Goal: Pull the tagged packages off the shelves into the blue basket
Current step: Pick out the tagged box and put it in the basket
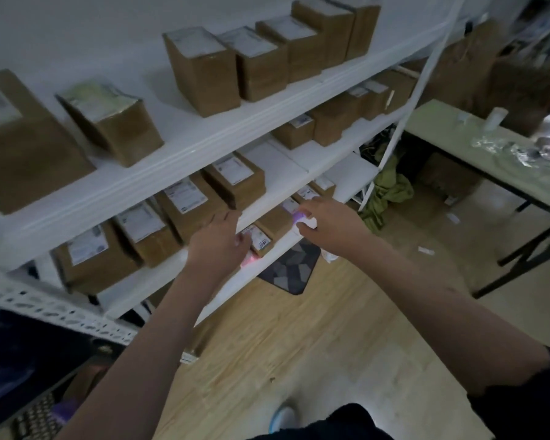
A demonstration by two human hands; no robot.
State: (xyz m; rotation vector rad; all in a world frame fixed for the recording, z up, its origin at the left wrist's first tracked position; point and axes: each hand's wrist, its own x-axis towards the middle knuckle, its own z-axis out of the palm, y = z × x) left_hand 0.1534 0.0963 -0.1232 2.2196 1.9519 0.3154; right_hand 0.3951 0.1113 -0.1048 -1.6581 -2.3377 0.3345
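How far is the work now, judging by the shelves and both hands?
Done: cannot tell; the blue basket is not in view, though the lower shelf has bare stretches. In hand: both hands reach to that shelf's front edge; the right hand pinches a small white thing with a purple glow, and the left hand is beside a small labelled box. Left: many brown boxes remain on all shelves.

A single wide-angle view from the person's head looks forward and steeply down, tilted, close to a white shelving unit running from lower left to upper right, with wooden floor below and a table at right.
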